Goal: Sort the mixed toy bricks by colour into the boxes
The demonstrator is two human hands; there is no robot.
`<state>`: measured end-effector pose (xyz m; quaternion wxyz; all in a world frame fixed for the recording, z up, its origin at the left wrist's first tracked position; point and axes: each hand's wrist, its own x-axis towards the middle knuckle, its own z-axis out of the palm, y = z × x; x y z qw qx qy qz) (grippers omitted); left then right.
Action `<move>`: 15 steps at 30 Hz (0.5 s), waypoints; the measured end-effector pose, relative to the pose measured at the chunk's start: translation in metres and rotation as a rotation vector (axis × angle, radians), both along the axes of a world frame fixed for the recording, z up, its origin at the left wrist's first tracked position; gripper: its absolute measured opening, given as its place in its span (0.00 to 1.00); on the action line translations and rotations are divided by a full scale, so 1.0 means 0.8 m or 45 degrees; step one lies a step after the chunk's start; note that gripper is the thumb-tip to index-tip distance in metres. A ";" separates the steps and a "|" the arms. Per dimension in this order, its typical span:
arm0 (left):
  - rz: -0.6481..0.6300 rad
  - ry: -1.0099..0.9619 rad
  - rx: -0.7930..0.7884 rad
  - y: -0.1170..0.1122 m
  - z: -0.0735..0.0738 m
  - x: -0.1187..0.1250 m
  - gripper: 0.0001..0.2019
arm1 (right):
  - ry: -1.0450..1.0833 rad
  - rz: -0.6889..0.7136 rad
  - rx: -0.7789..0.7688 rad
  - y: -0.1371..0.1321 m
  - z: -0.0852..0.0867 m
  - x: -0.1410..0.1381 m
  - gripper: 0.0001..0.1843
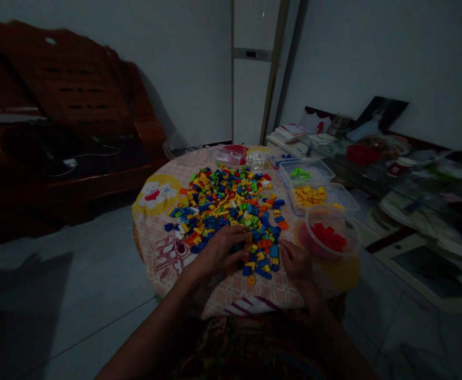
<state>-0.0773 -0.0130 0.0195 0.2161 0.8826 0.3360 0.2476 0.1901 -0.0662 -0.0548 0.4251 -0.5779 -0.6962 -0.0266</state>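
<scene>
A heap of small coloured building bricks point(227, 203) covers a small round table with a patterned cloth point(163, 248). My left hand point(219, 250) lies on the near edge of the heap, fingers spread over the bricks. My right hand point(296, 264) rests at the heap's near right edge, fingers curled down among the bricks; what they grip, if anything, is hidden. A round clear tub of red bricks point(328, 237) stands just right of my right hand.
Behind the red tub stand a clear box of yellow bricks point(312, 196) and one of green bricks point(304, 173). More small containers point(231, 154) sit at the table's far edge. A dark wooden sofa point(57, 132) is left, a cluttered glass shelf point(393, 163) right.
</scene>
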 end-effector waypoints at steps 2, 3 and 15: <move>-0.017 0.112 0.057 -0.010 -0.014 0.006 0.27 | -0.002 -0.013 -0.013 0.000 0.000 0.000 0.18; -0.008 0.162 0.082 -0.010 -0.019 0.008 0.28 | -0.005 -0.017 -0.015 0.000 0.000 -0.001 0.18; 0.036 0.281 0.196 0.054 -0.026 0.026 0.26 | -0.015 -0.020 -0.013 0.002 0.001 -0.001 0.18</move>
